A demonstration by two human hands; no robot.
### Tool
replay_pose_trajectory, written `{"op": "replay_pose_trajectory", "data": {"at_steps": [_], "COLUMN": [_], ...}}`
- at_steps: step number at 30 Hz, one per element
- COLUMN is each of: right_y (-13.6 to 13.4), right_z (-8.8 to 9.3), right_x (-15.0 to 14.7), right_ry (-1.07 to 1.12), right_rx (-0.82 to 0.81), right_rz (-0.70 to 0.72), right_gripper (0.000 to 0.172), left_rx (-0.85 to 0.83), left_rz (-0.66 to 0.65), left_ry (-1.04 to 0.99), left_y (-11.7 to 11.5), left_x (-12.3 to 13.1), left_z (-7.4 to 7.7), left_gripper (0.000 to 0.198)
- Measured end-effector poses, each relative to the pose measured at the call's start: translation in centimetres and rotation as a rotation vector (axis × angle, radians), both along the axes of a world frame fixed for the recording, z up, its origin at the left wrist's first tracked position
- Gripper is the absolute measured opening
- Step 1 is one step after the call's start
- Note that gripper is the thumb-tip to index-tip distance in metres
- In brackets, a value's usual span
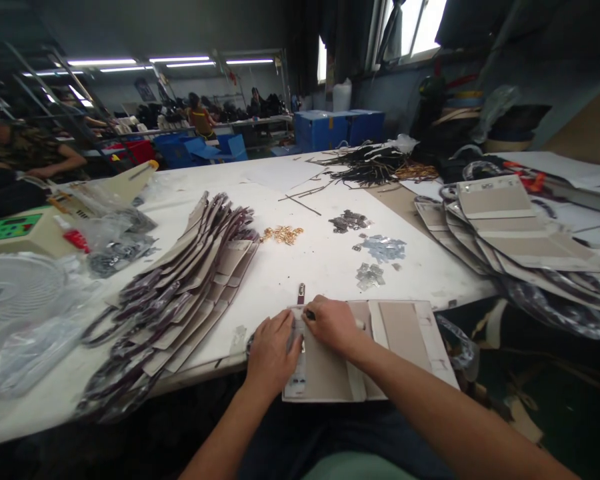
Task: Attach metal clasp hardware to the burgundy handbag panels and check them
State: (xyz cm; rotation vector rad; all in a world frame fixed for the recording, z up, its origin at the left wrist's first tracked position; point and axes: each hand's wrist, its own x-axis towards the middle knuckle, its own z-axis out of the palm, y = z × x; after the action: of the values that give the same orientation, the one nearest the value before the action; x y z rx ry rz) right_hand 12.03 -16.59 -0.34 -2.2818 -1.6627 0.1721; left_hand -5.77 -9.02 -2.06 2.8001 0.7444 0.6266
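Observation:
A beige bag panel [403, 327] with pale strips lies open at the table's front edge, partly over my lap. My left hand [273, 353] lies on its left border, fingers stretched out and thumb apart, pressing the edge. My right hand [333, 327] is closed near the top left corner, around a small dark-ended thing [310, 315] whose kind I cannot make out. Just beyond the corner, a short dark tab with a metal fitting [301, 293] sticks out. Small metal pieces show along the border between my hands, partly hidden by my fingers.
Stacked bag panels with wrapped handles [195, 287] stand left; more panels [510, 227] lie right. Gold hooks [283, 234], dark metal pieces [350, 221] and silvery plates [383, 248] lie ahead. Black straps [370, 163] are heaped behind. A fan [20, 287] and a co-worker [35, 150] are left.

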Motion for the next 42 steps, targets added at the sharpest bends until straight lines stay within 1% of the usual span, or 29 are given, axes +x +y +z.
{"op": "replay_pose_trajectory", "data": {"at_steps": [3,8,12,17,22,26,30,33,35,37,39,42], "right_y": [-0.4,-0.4,0.3,1.0,1.6,2.1,2.2,1.4,0.5,-0.6,-1.8,-3.0], "right_z": [-0.4,-0.5,-0.1,0.2,1.0,1.9,2.7,3.3,3.6,3.9,4.1,3.8], "right_x": [-0.2,-1.0,-1.5,-1.6,-1.6,-1.8,-1.3,0.7,3.2,6.7,11.0,17.5], "right_ry": [-0.022,-0.031,-0.047,-0.055,-0.087,-0.115,-0.106,-0.052,0.0,0.048,0.068,0.054], "right_rx": [0.019,0.021,-0.005,-0.007,-0.014,-0.028,-0.069,-0.073,-0.032,-0.013,-0.029,-0.073], "right_rz": [-0.024,-0.011,-0.015,0.011,0.078,0.141,0.151,0.083,-0.005,-0.144,-0.301,-0.484], "right_gripper": [0.024,0.011,0.014,0.014,0.013,0.016,0.015,0.02,0.022,0.019,0.018,0.021], "left_rx": [0.046,0.089,0.119,0.157,0.177,0.176,0.174,0.199,0.212,0.217,0.216,0.222], "left_rz": [-0.007,-0.05,-0.079,-0.11,-0.109,-0.102,-0.074,-0.069,-0.069,-0.062,-0.051,-0.046], "left_ry": [0.061,0.075,0.042,0.029,0.062,0.103,0.095,0.056,0.038,0.019,0.002,-0.027], "left_y": [0.7,1.9,2.8,3.2,3.2,3.1,3.0,3.1,3.1,3.2,3.3,3.5], "left_x": [0.1,-0.4,-0.3,-0.2,0.0,0.2,0.0,-0.3,-0.4,-0.5,-0.5,-0.6], "left_z": [-0.8,-0.9,-1.4,-1.9,-1.7,-1.5,-1.6,-2.0,-2.2,-2.5,-2.7,-3.1], "left_gripper": [0.043,0.044,0.044,0.045,0.044,0.044,0.045,0.045,0.046,0.046,0.046,0.046]}}
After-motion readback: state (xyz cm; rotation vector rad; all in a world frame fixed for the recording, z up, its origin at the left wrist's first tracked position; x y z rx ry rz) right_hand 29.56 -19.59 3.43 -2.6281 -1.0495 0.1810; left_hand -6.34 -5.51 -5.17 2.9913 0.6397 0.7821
